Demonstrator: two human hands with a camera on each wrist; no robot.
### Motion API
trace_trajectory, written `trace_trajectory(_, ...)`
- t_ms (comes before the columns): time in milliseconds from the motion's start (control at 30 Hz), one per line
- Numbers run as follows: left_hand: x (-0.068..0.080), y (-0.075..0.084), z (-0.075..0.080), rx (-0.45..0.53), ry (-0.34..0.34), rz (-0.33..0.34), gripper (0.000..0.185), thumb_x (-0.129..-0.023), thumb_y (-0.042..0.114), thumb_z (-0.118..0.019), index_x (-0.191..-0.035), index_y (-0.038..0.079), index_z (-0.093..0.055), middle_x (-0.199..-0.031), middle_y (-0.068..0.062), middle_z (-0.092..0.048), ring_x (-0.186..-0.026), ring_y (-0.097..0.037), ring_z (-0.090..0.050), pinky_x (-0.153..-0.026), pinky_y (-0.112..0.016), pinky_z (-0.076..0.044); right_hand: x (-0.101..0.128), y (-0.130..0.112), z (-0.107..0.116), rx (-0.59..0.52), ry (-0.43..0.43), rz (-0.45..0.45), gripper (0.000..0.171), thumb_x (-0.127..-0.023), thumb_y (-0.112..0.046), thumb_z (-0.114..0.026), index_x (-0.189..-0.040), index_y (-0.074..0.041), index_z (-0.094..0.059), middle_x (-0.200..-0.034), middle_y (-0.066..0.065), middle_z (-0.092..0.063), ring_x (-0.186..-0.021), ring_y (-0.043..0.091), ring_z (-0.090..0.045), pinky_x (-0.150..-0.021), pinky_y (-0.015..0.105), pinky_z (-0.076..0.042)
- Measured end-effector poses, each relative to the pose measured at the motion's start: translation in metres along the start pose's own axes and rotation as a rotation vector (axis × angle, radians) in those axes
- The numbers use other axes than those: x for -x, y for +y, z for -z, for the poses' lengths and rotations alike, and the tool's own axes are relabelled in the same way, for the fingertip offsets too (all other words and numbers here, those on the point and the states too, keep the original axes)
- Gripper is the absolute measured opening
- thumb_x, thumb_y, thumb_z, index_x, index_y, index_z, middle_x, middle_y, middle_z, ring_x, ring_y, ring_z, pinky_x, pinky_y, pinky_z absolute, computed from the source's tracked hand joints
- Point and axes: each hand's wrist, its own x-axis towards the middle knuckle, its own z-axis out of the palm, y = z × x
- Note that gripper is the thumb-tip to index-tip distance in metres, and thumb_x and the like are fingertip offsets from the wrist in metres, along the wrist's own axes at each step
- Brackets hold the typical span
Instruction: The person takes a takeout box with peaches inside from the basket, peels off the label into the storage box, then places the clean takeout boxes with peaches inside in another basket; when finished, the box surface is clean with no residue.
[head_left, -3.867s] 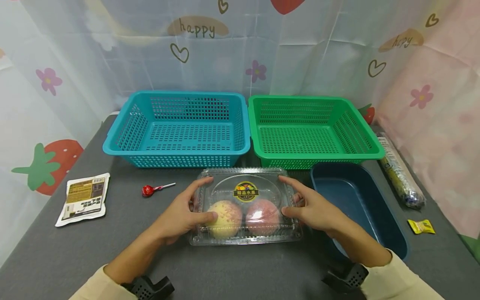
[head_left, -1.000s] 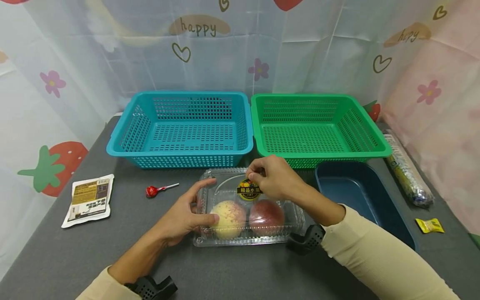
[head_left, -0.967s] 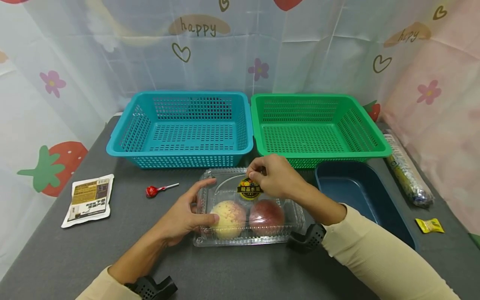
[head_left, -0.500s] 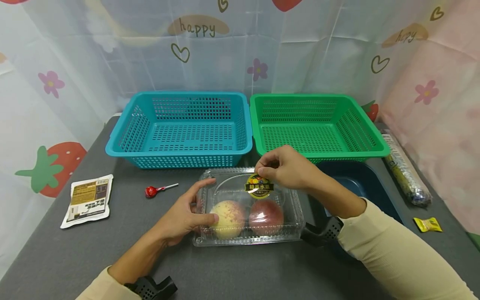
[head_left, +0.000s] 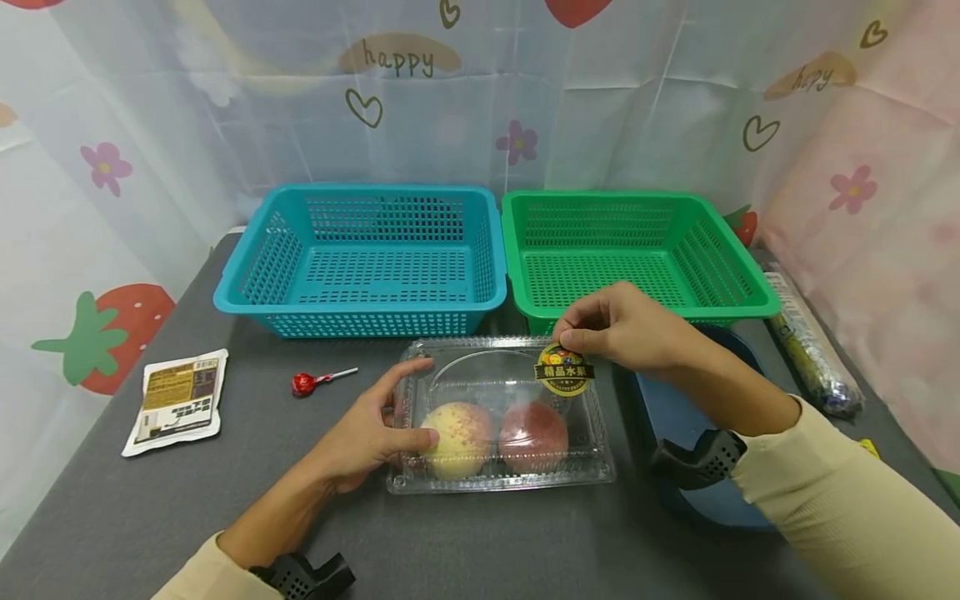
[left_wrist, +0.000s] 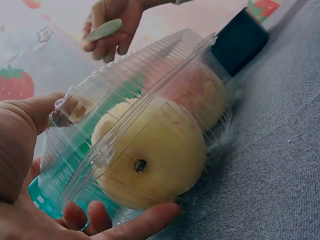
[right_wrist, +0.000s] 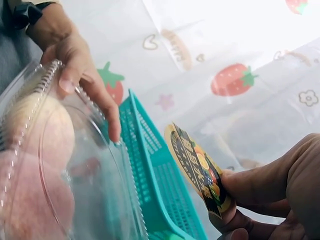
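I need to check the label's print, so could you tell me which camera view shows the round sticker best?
The head view: the sticker faces the camera, print visible, pinched by the right hand above the clear box. The right wrist view shows it close but steeply angled; the left wrist view shows only its pale back.

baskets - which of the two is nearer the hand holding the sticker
The green basket; the right hand pinching the sticker hovers at its front rim, the blue basket farther left.
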Motion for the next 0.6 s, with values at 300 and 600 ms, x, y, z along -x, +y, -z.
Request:
trace_trajectory(300, 0.000, 0.000, 0.000, -0.005, 0.011, -0.002, 0.088, -0.078, 0.003, -0.078, -0.150, 0.021, -0.031, -0.109, -0.031, -0.035, -0.073, -0.026, -0.057, -0.057, -0.045, -0.056, 0.018, 0.009, 0.022, 0.000, -0.022, 0.006, 0.014, -0.096, -0.004, -0.059, -0.096, 0.007, -0.068, -0.086, 0.014, -0.065, -0.078, 0.024, -0.059, -0.069, 0.036, -0.052)
trace_trajectory(600, 0.000, 0.001, -0.002, -0.017, 0.005, -0.009, 0.086, -0.079, 0.004, -0.077, -0.149, 0.018, -0.031, -0.110, -0.030, -0.038, -0.078, -0.029, -0.056, -0.059, -0.043, -0.055, 0.037, 0.028, 0.046, 0.023, -0.113, 0.037, 0.015, -0.097, -0.007, -0.059, -0.096, 0.006, -0.066, -0.085, 0.013, -0.066, -0.073, 0.023, -0.062, -0.067, 0.034, -0.054)
